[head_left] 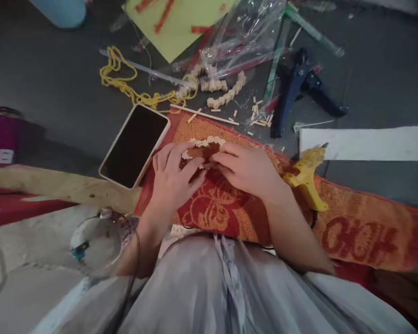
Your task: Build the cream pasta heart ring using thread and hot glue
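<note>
My left hand and my right hand rest close together on an orange and red towel. Between the fingertips of both lies a curved chain of small pale pieces. Both hands have their fingers bent and pinched onto the near part of this chain. More pale chains lie further back on the dark floor. A smartphone with a dark screen lies just left of my left hand.
A yellow glue gun lies on the towel beside my right wrist. A dark blue glue gun, yellow cord, clear plastic bags, a yellow-green sheet, thin wooden sticks and a white strip lie around.
</note>
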The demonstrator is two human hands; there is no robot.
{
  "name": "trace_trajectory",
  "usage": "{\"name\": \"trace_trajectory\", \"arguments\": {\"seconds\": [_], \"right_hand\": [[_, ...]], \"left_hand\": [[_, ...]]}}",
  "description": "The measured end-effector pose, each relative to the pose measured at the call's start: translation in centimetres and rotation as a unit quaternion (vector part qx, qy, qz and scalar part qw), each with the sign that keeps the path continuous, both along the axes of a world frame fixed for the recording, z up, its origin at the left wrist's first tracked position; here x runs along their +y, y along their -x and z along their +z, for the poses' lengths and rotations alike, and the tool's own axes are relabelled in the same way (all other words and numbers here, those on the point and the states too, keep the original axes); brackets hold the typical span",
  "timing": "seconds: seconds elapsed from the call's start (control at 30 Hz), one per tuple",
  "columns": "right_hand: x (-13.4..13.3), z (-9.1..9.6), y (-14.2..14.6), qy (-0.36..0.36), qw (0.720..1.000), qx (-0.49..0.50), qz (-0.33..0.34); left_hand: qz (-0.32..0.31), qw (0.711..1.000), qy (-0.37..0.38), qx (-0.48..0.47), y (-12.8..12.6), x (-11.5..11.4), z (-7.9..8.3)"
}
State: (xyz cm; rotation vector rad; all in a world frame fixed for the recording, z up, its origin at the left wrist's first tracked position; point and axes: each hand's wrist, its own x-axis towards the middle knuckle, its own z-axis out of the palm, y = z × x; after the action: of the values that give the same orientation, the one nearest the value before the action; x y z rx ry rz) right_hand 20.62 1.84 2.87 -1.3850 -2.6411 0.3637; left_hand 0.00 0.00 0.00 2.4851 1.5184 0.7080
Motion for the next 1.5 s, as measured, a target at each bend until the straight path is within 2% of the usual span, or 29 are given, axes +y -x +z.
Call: {"name": "trace_trajectory", "arguments": {"seconds": [0.3, 0.53, 0.9, 1.5], "right_hand": [[0.0, -0.3, 0.0, 0.020, 0.999, 0.045, -0.006], [-0.1, -0.7, 0.3, 0.004, 0.998, 0.056, -0.019], [-0.1, -1.1, 0.4, -0.023, 0.997, 0.066, -0.008], [-0.3, -1.3, 0.6, 0.005, 0.996, 0.084, -0.019]], "left_hand": [[0.005, 0.999, 0.015, -0.046, 0.3, -0.1, 0.1], [0.020, 0.996, 0.005, -0.089, 0.5, -0.3, -0.2], [0.004, 0.994, -0.054, -0.092, 0.5, 0.0, -0.2], [-0.006, 0.995, -0.052, -0.085, 0.6, -0.1, -0.1]]}}
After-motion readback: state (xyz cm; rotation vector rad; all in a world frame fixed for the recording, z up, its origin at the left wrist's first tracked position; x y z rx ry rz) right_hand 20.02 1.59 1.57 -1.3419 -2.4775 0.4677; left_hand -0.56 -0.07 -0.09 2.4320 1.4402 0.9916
